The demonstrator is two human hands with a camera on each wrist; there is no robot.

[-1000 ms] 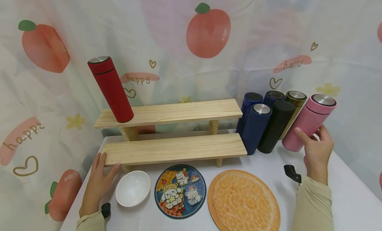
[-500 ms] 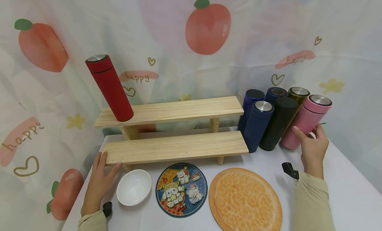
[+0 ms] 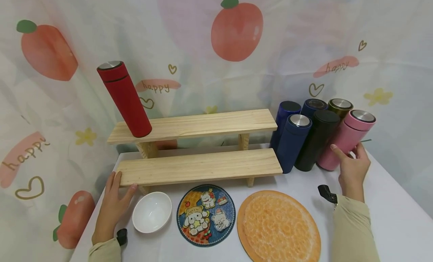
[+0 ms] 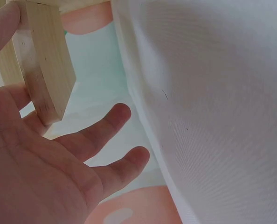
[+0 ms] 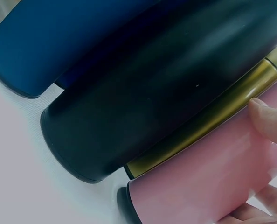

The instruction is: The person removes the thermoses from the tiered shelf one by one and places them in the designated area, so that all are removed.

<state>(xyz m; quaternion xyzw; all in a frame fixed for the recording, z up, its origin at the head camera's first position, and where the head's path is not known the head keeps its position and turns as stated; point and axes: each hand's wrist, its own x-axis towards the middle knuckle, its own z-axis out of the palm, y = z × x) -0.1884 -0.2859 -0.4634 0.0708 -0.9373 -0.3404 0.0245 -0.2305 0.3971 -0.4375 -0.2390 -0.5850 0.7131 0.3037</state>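
Observation:
At the right of the head view, my right hand grips a pink thermos bottle low on its body, thumb on the near side. The bottle leans in this view and stands close beside a black thermos bottle, partly covering a gold one. In the right wrist view, the pink bottle lies along the gold bottle. My left hand holds the left end of the lower wooden shelf board. The left wrist view shows the board end between thumb and fingers, two other fingers extended free.
A red thermos bottle stands on the upper shelf board, at its left. Blue bottles crowd the shelf's right end. In front lie a white bowl, a patterned round mat and an orange round mat.
The pink bottle has moved left in my right hand, closer to the black bottle, and now covers most of the gold one. My left hand has stayed on the shelf.

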